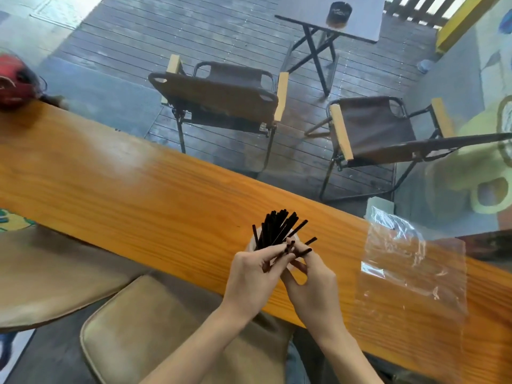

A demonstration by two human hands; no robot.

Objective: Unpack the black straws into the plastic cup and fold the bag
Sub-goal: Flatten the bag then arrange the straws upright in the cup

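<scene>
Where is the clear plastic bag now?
In the head view the clear plastic bag lies flat on the wooden table, to the right of the right hand, untouched.

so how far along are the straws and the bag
Mostly unpacked: a bunch of black straws stands in the plastic cup, and the clear bag lies flat and looks empty on the wooden table. In hand: the left hand and right hand pinch the last few straws. Left: dropping those in and folding the bag.
</scene>
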